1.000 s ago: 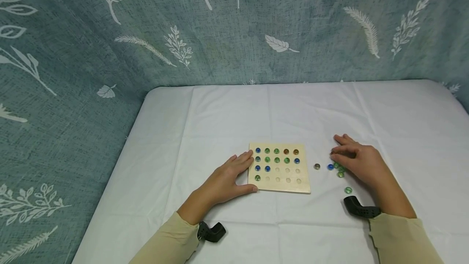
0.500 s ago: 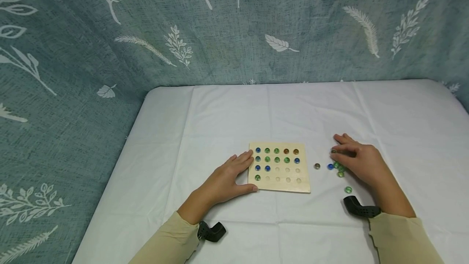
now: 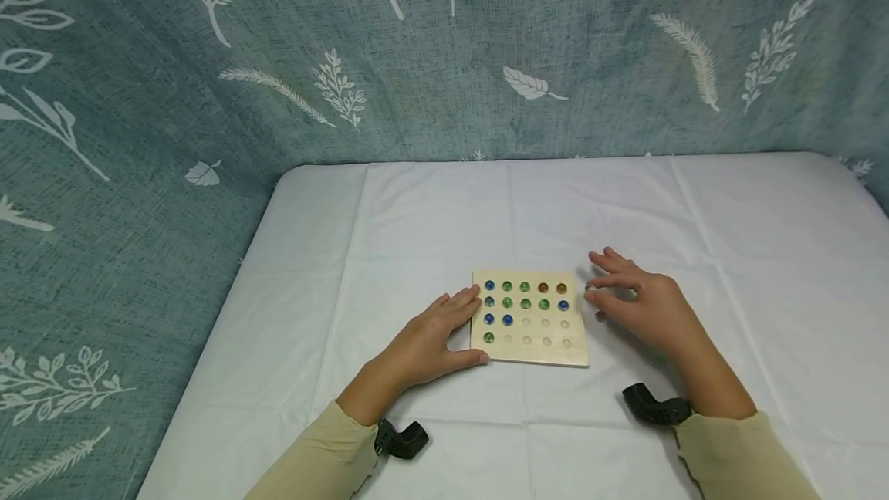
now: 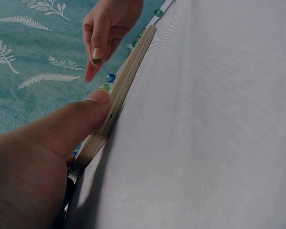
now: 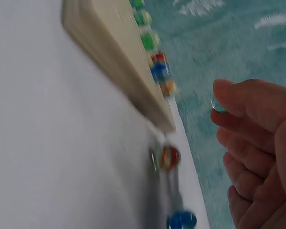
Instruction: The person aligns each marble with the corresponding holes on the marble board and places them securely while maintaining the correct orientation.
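A square wooden board lies on the white cloth, with several blue, green and brown marbles in its dimples. The lower right dimples are bare. My left hand rests flat against the board's left edge, its thumb pressed on the near corner. My right hand hovers just off the board's right edge and pinches a small clear-green marble between thumb and fingertip. In the left wrist view the board's side runs up toward the right hand.
Loose marbles lie on the cloth under and behind my right hand: a brown one, a blue one and a green one. The white table is backed by a blue leaf-print curtain.
My right hand has lifted off the loose marbles and moved left to the board's right edge with one marble pinched. The left hand and the board have not moved.
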Demonstrator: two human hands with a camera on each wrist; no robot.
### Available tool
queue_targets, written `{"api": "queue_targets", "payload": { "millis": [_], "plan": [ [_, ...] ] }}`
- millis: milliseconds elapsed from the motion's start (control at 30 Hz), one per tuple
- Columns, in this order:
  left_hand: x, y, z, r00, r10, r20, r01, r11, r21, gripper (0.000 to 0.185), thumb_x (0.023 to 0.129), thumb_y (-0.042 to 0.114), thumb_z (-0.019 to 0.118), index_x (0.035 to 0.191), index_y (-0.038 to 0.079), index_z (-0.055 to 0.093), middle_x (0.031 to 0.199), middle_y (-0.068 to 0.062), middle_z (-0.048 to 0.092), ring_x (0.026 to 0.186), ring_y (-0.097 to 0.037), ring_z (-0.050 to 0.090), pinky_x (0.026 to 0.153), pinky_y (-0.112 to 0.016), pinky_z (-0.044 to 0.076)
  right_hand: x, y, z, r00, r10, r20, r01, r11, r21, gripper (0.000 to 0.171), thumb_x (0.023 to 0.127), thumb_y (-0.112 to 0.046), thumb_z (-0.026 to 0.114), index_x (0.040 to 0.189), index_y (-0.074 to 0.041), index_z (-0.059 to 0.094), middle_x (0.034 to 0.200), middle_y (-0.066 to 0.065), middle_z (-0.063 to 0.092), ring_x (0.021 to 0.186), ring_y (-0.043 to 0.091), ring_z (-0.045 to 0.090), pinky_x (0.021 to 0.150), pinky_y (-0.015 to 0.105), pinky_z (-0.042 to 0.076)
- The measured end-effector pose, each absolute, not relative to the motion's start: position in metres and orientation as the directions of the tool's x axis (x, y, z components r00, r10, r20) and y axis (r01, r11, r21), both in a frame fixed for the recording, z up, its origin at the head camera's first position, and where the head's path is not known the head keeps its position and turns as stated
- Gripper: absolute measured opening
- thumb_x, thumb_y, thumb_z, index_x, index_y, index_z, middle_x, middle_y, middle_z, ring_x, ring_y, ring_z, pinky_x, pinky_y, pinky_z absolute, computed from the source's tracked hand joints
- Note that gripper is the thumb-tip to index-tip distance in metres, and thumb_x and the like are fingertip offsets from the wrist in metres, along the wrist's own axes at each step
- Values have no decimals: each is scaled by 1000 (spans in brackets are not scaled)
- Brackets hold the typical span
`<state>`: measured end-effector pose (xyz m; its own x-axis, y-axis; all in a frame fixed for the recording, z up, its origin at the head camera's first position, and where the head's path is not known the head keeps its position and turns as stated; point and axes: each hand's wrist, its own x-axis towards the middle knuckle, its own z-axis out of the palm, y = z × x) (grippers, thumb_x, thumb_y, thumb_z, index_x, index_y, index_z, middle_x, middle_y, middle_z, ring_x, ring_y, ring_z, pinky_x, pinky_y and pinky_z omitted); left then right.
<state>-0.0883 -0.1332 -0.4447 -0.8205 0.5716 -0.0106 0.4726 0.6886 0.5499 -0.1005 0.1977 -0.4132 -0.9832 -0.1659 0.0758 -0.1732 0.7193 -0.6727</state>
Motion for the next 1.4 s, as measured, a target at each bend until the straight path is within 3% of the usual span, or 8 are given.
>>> {"api": "queue_targets", "payload": {
  "millis": [200, 467, 800, 1400],
  "plan": [
    [-89, -133, -445, -819, 574, -12, 476, 690, 545, 86, 83, 53, 74, 151, 12, 41, 162, 7, 27, 149, -8, 24, 124, -31, 18, -94, 165, -415, -920, -338, 197, -383, 673, -633, 19, 84, -20, 79, 99, -8, 78, 139, 10, 59, 137, 35, 45, 112, 55, 37],
    [-90, -133, -445, -814, 581, -7, 488, 689, 536, 85, 84, 55, 71, 151, 13, 41, 162, 7, 27, 149, -8, 24, 124, -32, 19, -83, 127, -417, -864, -488, 123, -450, 640, -623, 14, 85, -21, 78, 96, -14, 79, 143, 3, 56, 142, 29, 40, 118, 54, 29],
    [-89, -134, -445, -813, 582, -23, 478, 690, 543, 84, 85, 56, 70, 152, 14, 39, 162, 8, 25, 150, -14, 23, 124, -34, 20, -78, 112, -420, -842, -532, 91, -484, 671, -562, 19, 86, -23, 76, 101, -11, 78, 146, 0, 53, 146, 25, 35, 121, 48, 26],
    [-89, -135, -446, -807, 590, -12, 490, 681, 544, 85, 86, 56, 70, 152, 14, 38, 162, 8, 25, 149, -10, 23, 125, -34, 19, -78, 109, -420, -838, -538, 89, -494, 680, -542, 21, 85, -21, 77, 103, -9, 77, 147, 2, 52, 146, 26, 34, 121, 50, 26]
  ]
}}
